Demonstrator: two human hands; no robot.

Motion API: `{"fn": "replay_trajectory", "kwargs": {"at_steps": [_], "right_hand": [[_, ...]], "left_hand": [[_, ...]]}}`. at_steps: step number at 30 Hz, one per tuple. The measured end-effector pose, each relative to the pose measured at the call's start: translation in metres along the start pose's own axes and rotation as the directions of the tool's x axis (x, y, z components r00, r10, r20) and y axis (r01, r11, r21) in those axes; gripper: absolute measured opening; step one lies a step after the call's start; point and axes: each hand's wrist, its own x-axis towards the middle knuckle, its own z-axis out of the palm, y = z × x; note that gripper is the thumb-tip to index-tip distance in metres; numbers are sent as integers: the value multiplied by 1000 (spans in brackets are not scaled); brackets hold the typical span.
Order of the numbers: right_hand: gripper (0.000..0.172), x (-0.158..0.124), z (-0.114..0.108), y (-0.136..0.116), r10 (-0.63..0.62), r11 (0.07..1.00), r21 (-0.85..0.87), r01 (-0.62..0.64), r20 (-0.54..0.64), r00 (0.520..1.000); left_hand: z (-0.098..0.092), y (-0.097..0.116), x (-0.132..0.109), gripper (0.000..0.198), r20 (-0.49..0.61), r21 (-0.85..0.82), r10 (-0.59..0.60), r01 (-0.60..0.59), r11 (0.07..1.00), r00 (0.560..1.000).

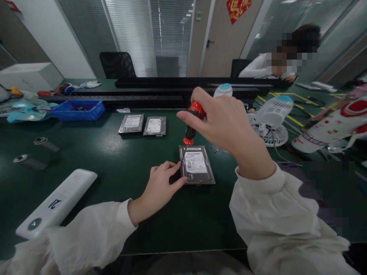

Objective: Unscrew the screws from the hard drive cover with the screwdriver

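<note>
A silver hard drive with a white label [197, 162] lies flat on the green table [114, 152]. My right hand [219, 122] is wrapped round the red and black handle of a screwdriver [190, 131], whose thin shaft slants down to the drive's left side. At that same side, my left hand [162, 183] rests with thumb and forefinger apart, touching the drive's edge near the screwdriver's tip. Several tiny screws [215, 151] lie just right of the drive. Two more hard drives [131, 124] [155, 126] sit side by side farther back on the left.
A blue tray [80, 110] stands at the back left, with two metal cylinders [30, 162] [46, 144] and a long white device [57, 202] nearer. White fans [272, 118] and a patterned object [329, 130] are at right. Behind black bars [160, 100] sits another person [258, 67].
</note>
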Motion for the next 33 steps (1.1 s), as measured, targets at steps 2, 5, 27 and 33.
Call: {"fn": "replay_trajectory", "kwargs": {"at_steps": [2, 5, 27, 33], "right_hand": [[35, -1, -5, 4, 0, 999, 37, -1, 27, 1000], [27, -1, -10, 11, -61, 987, 152, 44, 107, 992], [52, -2, -6, 19, -133, 974, 193, 117, 72, 988], [51, 0, -3, 15, -26, 994, 110, 21, 48, 999]], "left_hand": [[0, -1, -1, 43, 0, -7, 3, -3, 1000, 1000], [0, -2, -1, 44, -4, -18, 10, -10, 1000, 1000], [1, -5, -2, 44, -3, -11, 20, -20, 1000, 1000], [1, -4, -1, 44, -20, -8, 36, -36, 999, 999]]}}
